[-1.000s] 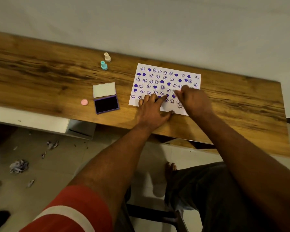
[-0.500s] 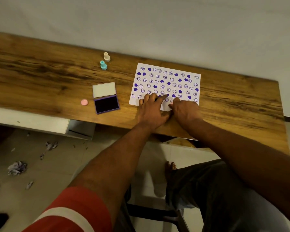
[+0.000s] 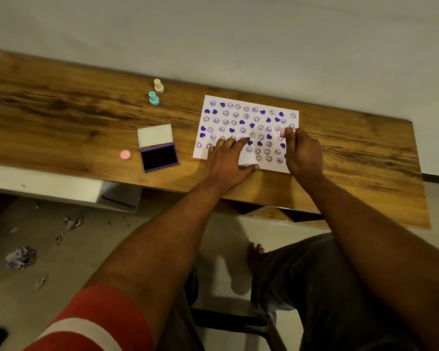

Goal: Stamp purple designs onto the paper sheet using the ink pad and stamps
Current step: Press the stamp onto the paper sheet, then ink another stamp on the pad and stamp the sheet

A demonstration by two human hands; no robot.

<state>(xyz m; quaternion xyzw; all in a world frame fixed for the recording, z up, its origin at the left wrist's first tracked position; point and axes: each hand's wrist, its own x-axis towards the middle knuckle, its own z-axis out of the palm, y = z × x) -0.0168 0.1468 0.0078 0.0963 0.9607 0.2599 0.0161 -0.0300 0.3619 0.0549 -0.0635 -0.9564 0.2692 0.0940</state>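
Right hand (image 3: 303, 153) pinches small pink stamp (image 3: 284, 132), pressing it near right edge of white paper sheet (image 3: 249, 130). Left hand (image 3: 228, 160) flat, fingers spread, pinning sheet. Mid-stamping; next likely re-ink at open purple ink pad (image 3: 159, 157).

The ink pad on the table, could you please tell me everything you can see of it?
The ink pad is a small rectangular case lying open and flat on the wooden table, left of the stamped paper sheet. Its purple-rimmed tray holds a very dark pad; the hinged lid lies folded back behind it, pale inside. A pink cap lies just left of it, apart. Neither hand touches it.
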